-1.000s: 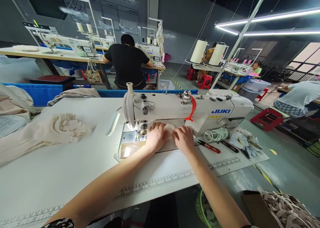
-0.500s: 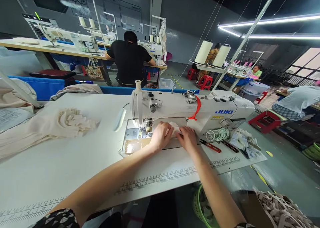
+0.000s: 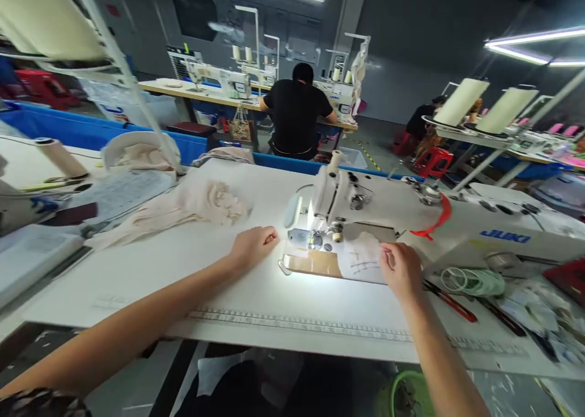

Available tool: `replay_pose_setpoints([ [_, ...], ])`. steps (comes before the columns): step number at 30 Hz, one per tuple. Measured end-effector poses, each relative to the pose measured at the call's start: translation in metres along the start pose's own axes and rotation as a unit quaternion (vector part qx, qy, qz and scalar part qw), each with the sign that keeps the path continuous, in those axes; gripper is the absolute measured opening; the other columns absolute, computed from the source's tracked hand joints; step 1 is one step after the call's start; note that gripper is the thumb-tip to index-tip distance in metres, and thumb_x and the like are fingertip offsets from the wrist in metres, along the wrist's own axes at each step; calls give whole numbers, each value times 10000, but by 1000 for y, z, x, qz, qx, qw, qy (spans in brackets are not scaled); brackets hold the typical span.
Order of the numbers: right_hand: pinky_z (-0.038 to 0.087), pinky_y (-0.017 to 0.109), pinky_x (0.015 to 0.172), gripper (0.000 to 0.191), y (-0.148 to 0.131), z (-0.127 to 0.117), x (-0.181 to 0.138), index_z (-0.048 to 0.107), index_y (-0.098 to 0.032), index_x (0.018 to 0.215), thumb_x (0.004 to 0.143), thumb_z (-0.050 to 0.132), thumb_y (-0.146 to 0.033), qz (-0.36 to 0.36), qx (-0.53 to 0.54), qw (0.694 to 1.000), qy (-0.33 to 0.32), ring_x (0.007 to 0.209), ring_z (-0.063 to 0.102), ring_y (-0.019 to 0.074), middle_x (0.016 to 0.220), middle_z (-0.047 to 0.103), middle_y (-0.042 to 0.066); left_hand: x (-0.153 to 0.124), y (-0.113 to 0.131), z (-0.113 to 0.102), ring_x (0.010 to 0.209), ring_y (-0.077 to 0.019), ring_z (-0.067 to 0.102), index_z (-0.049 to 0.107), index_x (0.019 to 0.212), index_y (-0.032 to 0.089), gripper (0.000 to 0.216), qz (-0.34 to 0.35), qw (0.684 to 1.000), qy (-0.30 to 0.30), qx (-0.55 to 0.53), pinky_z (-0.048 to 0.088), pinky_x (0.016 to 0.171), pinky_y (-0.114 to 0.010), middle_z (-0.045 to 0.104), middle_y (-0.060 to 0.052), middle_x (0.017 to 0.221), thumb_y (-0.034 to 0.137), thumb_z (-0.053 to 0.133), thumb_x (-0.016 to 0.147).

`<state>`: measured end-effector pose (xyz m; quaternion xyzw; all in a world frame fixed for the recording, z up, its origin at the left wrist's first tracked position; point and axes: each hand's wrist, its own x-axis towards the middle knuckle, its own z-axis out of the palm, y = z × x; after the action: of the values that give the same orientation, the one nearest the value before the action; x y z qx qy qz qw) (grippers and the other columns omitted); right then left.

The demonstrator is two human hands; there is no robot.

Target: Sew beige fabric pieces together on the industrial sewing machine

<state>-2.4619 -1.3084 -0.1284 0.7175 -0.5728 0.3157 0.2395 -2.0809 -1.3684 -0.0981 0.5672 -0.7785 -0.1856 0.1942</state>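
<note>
Moving the left hand off the cloth

A moment ago both hands sat close together on the small cloth piece under the sewing machine. Now they are apart, and the view has turned to the left. So the cloth is held by one hand only, and the other hand is free.

The left hand (image 3: 253,245) rests on the bare white counter (image 3: 137,283), left of the machine. Its fingers are curled in loosely. It holds nothing.

The right hand (image 3: 402,269) lies on the right edge of the small cloth piece (image 3: 363,257). The fingers are bent and press on the cloth; I cannot tell if they pinch it. The cloth lies flat on the lit plate, just beside the needle of the sewing machine (image 3: 411,213).

Right of that hand lie red-handled snips (image 3: 450,300) and a coil of pale cord (image 3: 473,280).

Further left on the counter sits a heap of cream cloth (image 3: 201,203). Far back, a person in a black shirt (image 3: 297,115) sits at another machine.
</note>
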Motion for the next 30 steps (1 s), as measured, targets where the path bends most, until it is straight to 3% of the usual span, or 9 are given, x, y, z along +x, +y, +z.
replay_pose_setpoints([
  [4,449,353,705,150,1,-2,1,617,-199,953,910,474,-212,-76,-15,996,51,704,611,222,798,689,76,1,-14,-9,816,-219,620,613,1005,210,203,43,999,4,-3,418,654,-283,655,-9,771,339,559,858],
  [7,458,363,698,148,-1,-1,2,612,-207,978,914,481,-224,-80,-32,993,83,704,618,236,826,697,91,-2,-43,-33,786,-189,627,604,1028,196,210,113,993,16,0,477,672,-284,666,-48,941,331,513,896],
  [11,468,365,695,146,-10,0,6,596,-218,973,917,461,-218,-81,-44,992,85,701,628,237,837,698,93,-7,-96,-84,982,-237,603,623,934,195,192,135,976,95,146,517,770,-326,642,-102,1061,235,436,926],
  [15,470,352,674,141,-20,0,9,585,-222,957,898,459,-196,-99,-44,992,69,708,636,236,826,699,85,-2,-131,-108,1116,-277,539,628,1003,210,164,162,946,73,273,484,905,-392,634,-111,1151,209,523,878],
  [20,470,341,661,139,-21,-2,10,588,-213,943,884,465,-186,-101,-37,992,69,692,637,224,819,701,86,9,-134,-106,1100,-267,541,619,912,212,110,186,936,43,297,444,928,-388,657,-100,1079,203,513,883],
  [26,466,342,667,144,-33,-5,12,606,-202,940,903,476,-151,-102,-27,992,67,704,635,221,815,698,77,3,-123,-112,1003,-248,571,583,829,207,133,224,958,43,174,447,900,-362,653,-87,987,306,523,895],
  [30,483,294,678,158,-81,-8,8,620,-201,1007,942,482,-161,-69,136,988,-41,715,633,171,855,694,44,1,-103,-92,775,-202,575,536,791,205,185,249,966,1,73,431,789,-320,620,-40,787,335,496,916],
])
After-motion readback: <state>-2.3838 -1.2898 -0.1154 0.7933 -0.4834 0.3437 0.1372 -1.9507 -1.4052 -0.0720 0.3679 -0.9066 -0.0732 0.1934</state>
